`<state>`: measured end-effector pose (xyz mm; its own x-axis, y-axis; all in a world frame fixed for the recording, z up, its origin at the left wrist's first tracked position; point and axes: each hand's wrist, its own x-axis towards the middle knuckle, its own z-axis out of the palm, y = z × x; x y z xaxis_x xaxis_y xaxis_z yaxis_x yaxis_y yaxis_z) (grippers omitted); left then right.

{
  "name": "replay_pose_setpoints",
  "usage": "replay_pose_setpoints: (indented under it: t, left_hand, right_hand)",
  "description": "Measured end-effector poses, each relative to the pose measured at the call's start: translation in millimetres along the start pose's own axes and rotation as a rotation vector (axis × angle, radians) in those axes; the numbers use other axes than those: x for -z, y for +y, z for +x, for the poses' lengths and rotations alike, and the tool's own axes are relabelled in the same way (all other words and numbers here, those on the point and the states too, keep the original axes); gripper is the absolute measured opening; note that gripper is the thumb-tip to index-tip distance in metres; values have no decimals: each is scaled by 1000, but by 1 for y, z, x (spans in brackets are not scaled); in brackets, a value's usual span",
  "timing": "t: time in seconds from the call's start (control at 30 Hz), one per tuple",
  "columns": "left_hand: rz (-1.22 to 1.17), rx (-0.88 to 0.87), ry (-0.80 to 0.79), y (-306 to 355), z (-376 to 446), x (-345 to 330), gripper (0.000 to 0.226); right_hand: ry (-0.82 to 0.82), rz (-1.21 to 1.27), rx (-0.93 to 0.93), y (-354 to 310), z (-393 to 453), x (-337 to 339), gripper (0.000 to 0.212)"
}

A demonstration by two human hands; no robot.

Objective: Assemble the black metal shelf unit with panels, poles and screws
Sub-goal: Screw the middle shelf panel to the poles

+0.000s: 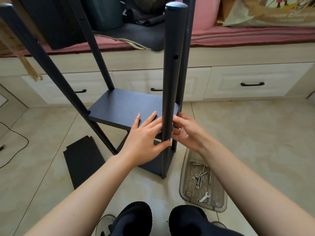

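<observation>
The black shelf unit stands on the tiled floor with several upright poles; the nearest pole (171,82) rises in front of me. A black panel (126,106) sits between the poles, and a lower panel shows underneath. My left hand (144,138) lies flat on the panel's near edge, its thumb pressing a silver screw (167,140) against the near pole. My right hand (185,130) reaches behind that pole at the panel's corner, fingers curled there; what they hold is hidden.
A loose black panel (81,159) lies on the floor at the left. A clear plastic tray (201,181) with several screws and a small wrench (204,197) sits at the right. White drawers (252,82) and a pink-cushioned bench stand behind. A black cable (15,133) trails at far left.
</observation>
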<state>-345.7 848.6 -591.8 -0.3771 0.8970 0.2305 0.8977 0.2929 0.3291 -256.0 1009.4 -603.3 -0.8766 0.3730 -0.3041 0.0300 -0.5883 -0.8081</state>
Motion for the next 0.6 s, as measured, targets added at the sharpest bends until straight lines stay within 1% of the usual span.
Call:
replay_pose_setpoints:
  t: [0.17,0.27,0.4,0.43,0.5,0.6]
  left_hand:
    - [-3,10,-5,0,0,-1,66]
    - [-5,11,-8,0,1,-1,65]
    - [0,9,-5,-1,1,-2,63]
    - [-4,9,-4,-1,1,-1,62]
    - [-17,12,-1,-1,0,0,60]
    - [-23,12,5,2,0,2,59]
  right_hand:
    - [30,22,-40,-5,-3,2,28]
    - [56,43,-59,-7,-7,12,26]
    - [144,38,-84,1,-16,37,23]
    - [180,0,-91,7,-18,46,22]
    - [264,-152,-127,22,-24,68,21]
    - [371,-413,-242,55,-32,106,23]
